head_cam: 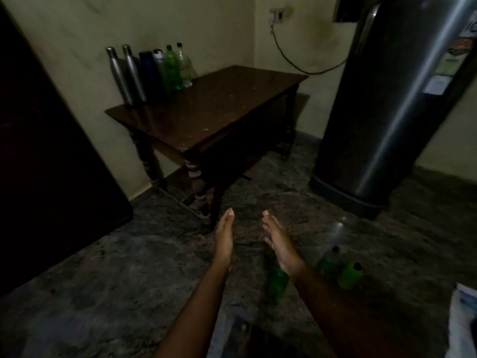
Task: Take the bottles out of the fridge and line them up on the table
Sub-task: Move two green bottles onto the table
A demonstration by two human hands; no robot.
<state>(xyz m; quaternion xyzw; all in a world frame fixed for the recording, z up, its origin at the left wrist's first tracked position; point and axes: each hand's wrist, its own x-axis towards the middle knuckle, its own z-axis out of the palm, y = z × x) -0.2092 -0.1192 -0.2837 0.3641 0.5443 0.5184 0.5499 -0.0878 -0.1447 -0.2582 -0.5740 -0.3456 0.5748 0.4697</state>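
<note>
Several bottles stand in a row along the far left edge of a dark wooden table [222,107]: two steel bottles [127,74], a dark blue one [149,71], a green one [171,69] and clear ones [185,68]. The dark grey fridge [392,99] stands at the right with its door closed. My left hand [224,239] and my right hand [280,244] are stretched out low over the floor, palms facing each other, fingers straight, holding nothing. Three green bottles stand on the floor: one [277,282] under my right wrist, two [327,259] [351,275] to its right.
A dark door or cabinet [51,164] fills the left side. A cable [296,63] runs from a wall socket to behind the fridge. White cloth or paper [464,321] lies at the lower right. The floor is mottled stone.
</note>
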